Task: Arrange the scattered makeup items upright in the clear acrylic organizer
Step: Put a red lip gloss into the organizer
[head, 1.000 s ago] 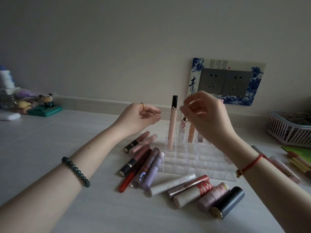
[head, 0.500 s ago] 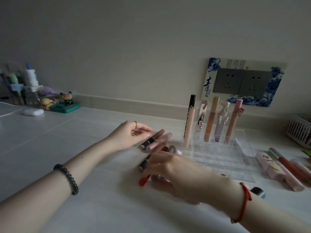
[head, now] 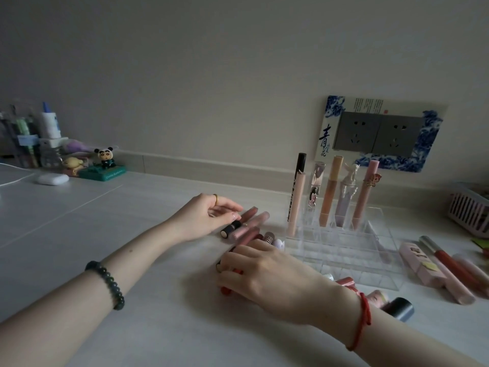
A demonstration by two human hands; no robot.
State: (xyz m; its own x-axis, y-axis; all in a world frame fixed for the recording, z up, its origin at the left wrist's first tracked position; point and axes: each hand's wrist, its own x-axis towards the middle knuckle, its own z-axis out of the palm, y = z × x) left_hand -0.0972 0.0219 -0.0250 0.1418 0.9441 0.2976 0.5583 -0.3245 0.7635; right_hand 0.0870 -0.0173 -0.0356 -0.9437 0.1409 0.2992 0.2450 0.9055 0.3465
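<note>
Lying flat on the table [head: 79, 221] just left of the clear acrylic organizer [head: 357, 263] is a heap of loose tubes, and both hands are down among them. The right grip [head: 264, 274] sits palm down on the near end of the heap, its fingers curled over a red tube [head: 225, 290] whose end pokes out below the knuckles; more red shows between two of the fingers. A red string bracelet [head: 363, 321] circles that wrist. The left grip [head: 209, 218] reaches in from the far side, fingers only lightly bent, with a fingertip on the black cap of a pink gloss tube [head: 230, 230] that lies on the table. Whether the thumb closes on that cap cannot be told. This hand wears a gold ring [head: 216, 199], and its wrist a dark bead bracelet [head: 108, 284].

The organizer stands well clear of the left grip and just beyond the right one. Its back row holds five items upright: a black-capped pale tube [head: 296, 205], a silvery patterned lipstick [head: 316, 186], a peach tube [head: 329, 192], a lilac tube topped with a white figure [head: 348, 192] and a pink tube with a small charm [head: 366, 192].

Near the right wrist lies a black cylinder [head: 399, 308]. Right of the organizer lie a pink box [head: 420, 263] and a long red gloss [head: 449, 260]. A pink basket [head: 468, 207] is at the right edge, and a panda figurine [head: 105, 157] stands far left by the wall.
</note>
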